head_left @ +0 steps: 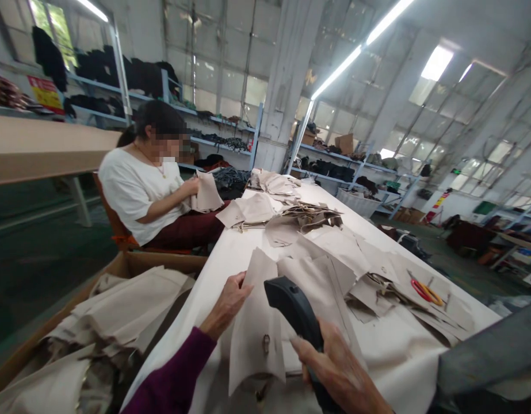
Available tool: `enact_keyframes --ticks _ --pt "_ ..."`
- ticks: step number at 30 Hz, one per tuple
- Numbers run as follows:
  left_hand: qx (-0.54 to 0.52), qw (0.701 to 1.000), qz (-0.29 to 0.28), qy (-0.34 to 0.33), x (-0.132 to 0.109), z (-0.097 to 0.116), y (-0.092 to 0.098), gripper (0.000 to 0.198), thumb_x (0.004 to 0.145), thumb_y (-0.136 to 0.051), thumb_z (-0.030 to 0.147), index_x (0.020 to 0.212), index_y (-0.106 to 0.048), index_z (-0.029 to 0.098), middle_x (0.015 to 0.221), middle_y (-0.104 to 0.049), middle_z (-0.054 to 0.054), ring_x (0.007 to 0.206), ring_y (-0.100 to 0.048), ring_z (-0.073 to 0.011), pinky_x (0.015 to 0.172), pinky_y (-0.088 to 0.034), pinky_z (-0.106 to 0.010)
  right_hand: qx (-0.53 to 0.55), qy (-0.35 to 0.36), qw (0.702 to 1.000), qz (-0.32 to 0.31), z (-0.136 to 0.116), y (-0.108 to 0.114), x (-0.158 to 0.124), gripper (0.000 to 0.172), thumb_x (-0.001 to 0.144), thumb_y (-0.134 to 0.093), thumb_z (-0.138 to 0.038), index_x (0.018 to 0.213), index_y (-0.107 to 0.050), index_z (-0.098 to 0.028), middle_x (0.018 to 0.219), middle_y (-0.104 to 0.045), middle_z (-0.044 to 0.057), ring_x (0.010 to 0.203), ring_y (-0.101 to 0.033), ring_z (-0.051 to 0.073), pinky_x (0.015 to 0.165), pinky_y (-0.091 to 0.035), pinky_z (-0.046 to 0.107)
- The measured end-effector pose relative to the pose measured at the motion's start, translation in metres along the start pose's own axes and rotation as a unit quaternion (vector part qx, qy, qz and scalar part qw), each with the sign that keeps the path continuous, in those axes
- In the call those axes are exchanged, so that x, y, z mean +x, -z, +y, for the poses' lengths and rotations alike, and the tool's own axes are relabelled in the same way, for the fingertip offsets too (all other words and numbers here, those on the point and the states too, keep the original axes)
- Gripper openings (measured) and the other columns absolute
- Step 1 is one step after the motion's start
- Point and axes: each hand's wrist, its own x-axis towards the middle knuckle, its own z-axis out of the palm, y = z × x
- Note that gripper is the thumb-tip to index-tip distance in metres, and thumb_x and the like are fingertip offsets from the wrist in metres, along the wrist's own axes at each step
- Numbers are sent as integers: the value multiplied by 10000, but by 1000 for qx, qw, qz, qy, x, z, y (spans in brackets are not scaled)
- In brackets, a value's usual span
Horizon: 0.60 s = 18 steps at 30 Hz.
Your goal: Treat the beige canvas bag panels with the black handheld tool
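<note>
My left hand [227, 303], in a purple sleeve, pinches the upper left edge of a beige fabric piece [256, 322] that lies on the white table [390, 345]. A small metal clasp [266, 344] sits on that piece. My right hand [338, 371] is wrapped round the handle of a black hand-held tool [293, 307], whose head hovers just right of the fabric piece. More beige pieces [334, 253] lie spread over the table beyond.
A cardboard box [131, 267] full of beige fabric stands at the left of the table. A seated person in a white shirt [138, 192] handles fabric at the table's far left. Red-and-yellow scissors [426, 291] lie at the right. Shelves with dark goods line the back.
</note>
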Motion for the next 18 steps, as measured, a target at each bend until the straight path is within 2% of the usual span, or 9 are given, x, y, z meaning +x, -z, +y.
enact_keyframes --ticks 2,5,8,10,12,14,16,18 --pt "-63 998 -21 -1 -14 7 -5 385 730 -606 327 1034 -639 93 779 -691 -53 701 -620 -206 617 -479 -269 22 8 1000 -18 -11 0 0 286 849 -517 -421 934 -515 -148 580 -536 -39 472 -544 116 418 -416 192" --pt "-96 994 -58 -4 -36 13 -16 366 753 -611 308 1061 -628 111 802 -697 -51 691 -624 -198 614 -481 -268 42 49 998 -23 -20 -2 6 253 857 -518 -403 871 -516 -150 554 -535 -43 453 -518 97 403 -397 173" --pt "-122 989 -80 30 -58 10 -21 373 748 -629 300 1066 -617 106 757 -695 -47 677 -637 -207 581 -486 -269 48 59 997 4 -18 -3 14 275 859 -509 -427 827 -507 -154 547 -547 -34 439 -522 98 401 -417 178" --pt "-144 985 -57 74 -69 4 -19 383 720 -660 309 1037 -617 99 719 -692 -44 663 -647 -214 579 -498 -281 48 48 997 36 -12 1 15 295 858 -501 -454 824 -488 -161 547 -547 -33 434 -526 105 406 -439 194" --pt "-157 980 7 123 -77 -4 -13 362 685 -691 310 966 -621 94 686 -689 -49 639 -653 -215 581 -512 -296 49 32 996 61 -4 9 9 301 851 -505 -469 824 -469 -171 541 -541 -40 431 -529 111 405 -449 204" --pt "-158 971 61 170 -80 -11 -7 313 663 -710 290 891 -616 96 656 -687 -55 602 -652 -212 578 -522 -309 55 21 996 60 5 19 -6 289 847 -513 -463 837 -463 -178 546 -534 -48 437 -531 112 405 -446 204" --pt "-154 966 63 200 -82 -17 -3 271 665 -715 270 851 -608 104 641 -686 -61 571 -647 -210 565 -528 -318 64 9 997 46 14 26 -28 267 851 -509 -443 854 -466 -180 563 -524 -52 449 -529 109 410 -437 200" --pt "-150 967 34 201 -82 -20 -3 239 692 -705 280 829 -605 112 638 -686 -58 557 -643 -204 562 -529 -314 66 -11 997 34 22 30 -51 256 855 -497 -426 884 -473 -173 567 -509 -55 465 -524 111 426 -433 204"
